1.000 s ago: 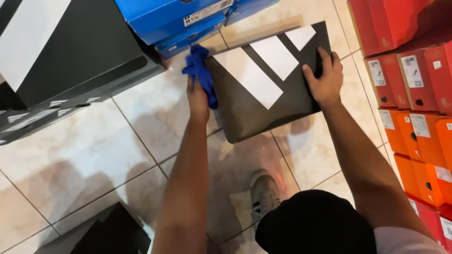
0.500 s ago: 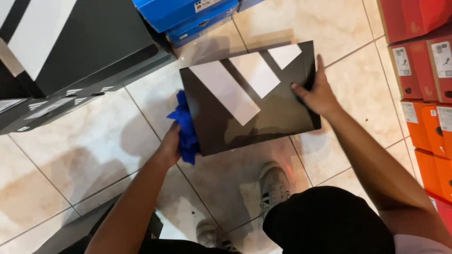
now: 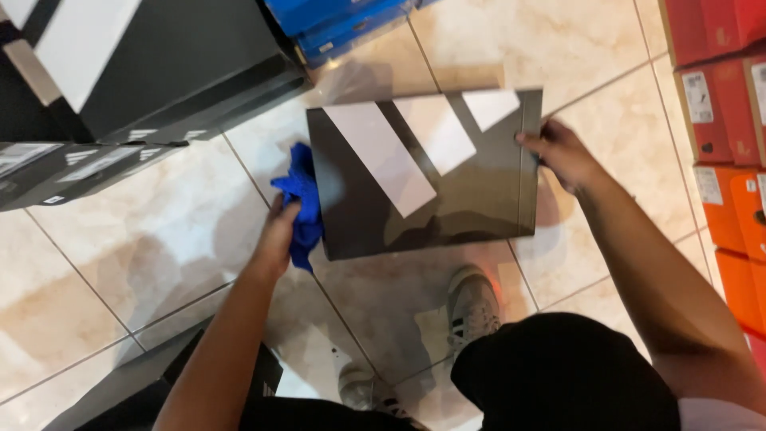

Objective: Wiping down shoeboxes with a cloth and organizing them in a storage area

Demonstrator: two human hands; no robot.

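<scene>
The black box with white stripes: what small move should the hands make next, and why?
Probably slide the blue cloth along the left side of the black box. The left hand presses the cloth against that side, while the right hand steadies the opposite edge, so the box looks braced for a wiping stroke above the tiled floor.

Box (image 3: 423,175) lies between cloth (image 3: 302,203) left, hand (image 3: 562,152) right.

We log a black shoebox (image 3: 423,179) with three slanted white stripes, a bright blue cloth (image 3: 302,203), blue boxes (image 3: 343,24), red and orange boxes (image 3: 730,104), beige marbled floor tiles (image 3: 120,263), and grey-white striped sneakers (image 3: 471,303).
</scene>
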